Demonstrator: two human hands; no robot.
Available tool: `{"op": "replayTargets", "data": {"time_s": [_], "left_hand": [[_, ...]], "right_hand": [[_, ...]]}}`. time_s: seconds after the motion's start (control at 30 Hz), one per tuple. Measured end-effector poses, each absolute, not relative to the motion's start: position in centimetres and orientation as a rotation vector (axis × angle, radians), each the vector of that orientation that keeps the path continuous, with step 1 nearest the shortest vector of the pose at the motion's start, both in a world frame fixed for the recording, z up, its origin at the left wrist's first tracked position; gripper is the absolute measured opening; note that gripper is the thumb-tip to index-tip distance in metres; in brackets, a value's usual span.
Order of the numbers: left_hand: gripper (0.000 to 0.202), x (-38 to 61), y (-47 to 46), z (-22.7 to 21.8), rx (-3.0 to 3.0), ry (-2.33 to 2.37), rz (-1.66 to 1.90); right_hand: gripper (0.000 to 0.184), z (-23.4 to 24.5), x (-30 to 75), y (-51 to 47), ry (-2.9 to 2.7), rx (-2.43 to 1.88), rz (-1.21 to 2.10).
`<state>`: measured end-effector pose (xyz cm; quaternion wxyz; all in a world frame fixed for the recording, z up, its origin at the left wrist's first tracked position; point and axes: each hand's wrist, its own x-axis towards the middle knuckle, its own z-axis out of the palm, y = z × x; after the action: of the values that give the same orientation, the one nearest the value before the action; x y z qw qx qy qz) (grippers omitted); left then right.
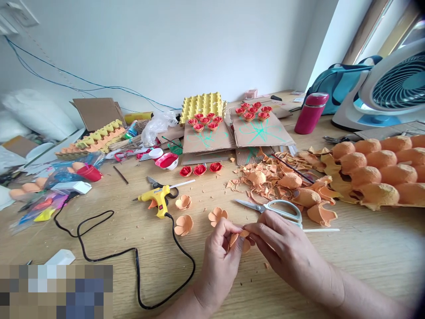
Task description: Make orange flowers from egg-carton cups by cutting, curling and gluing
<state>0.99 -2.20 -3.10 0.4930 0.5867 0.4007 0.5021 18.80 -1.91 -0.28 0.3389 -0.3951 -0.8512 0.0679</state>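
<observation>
Head cam: closest in, the left hand (221,257) has its grip pinched on an orange petal piece (233,240), held just above the tabletop (159,257). The right hand (288,251) is pinching at its upper edge, though fingers cover part of it. Right past the hands sits an open orange petal cup (217,215), with two more cups (183,225) off to the left. White-handled scissors (262,207) lie just beyond the right hand, and a yellow glue gun (155,198) is over left, black cord looping nearer. Behind the scissors it's a mess of orange scraps (257,178). Further back: three red flowers (199,170) in a row, then cardboard sheets (209,141) carrying more red blooms, and a yellow egg tray (202,106) behind the left one.
</observation>
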Motion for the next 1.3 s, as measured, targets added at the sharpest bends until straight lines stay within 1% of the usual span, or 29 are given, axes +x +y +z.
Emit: {"op": "replayTargets", "data": {"time_s": [0.1, 0.23, 0.47, 0.57, 0.73, 0.9, 1.17, 1.3], "left_hand": [[0.009, 1.00, -2.23, -3.28, 1.474, 1.014, 1.245], [0.012, 0.95, -2.21, -3.44, 1.520, 1.124, 1.163], [0.016, 0.90, -2.28, -3.05, 1.494, 1.061, 1.165], [0.015, 1.00, -2.34, -2.76, 1.494, 1.064, 1.201], [0.012, 1.19, -2.35, -2.58, 1.484, 1.089, 1.248], [0.005, 0.84, -2.25, -2.95, 1.561, 1.118, 1.141], [0.014, 0.90, -2.14, -2.92, 1.527, 1.071, 1.109], [0.015, 0.89, -2.04, -2.80, 1.518, 1.119, 1.108]], "right_hand": [[0.018, -0.22, 18.81, -1.88, -2.184, -1.045, 0.215], [0.021, -0.71, 18.91, -1.90, -2.202, -1.073, 0.207], [0.029, -0.78, 18.82, -1.95, -2.283, -1.044, 0.063], [0.027, -0.40, 18.80, -1.80, -2.278, -1.022, 0.041], [0.019, -0.31, 18.95, -1.79, -2.224, -1.018, 0.130], [0.024, -0.77, 19.02, -1.83, -2.250, -1.044, 0.121], [0.030, -0.79, 18.59, -1.86, -2.282, -1.040, 0.057], [0.025, -0.78, 18.66, -1.77, -2.282, -1.052, 0.095]]}}
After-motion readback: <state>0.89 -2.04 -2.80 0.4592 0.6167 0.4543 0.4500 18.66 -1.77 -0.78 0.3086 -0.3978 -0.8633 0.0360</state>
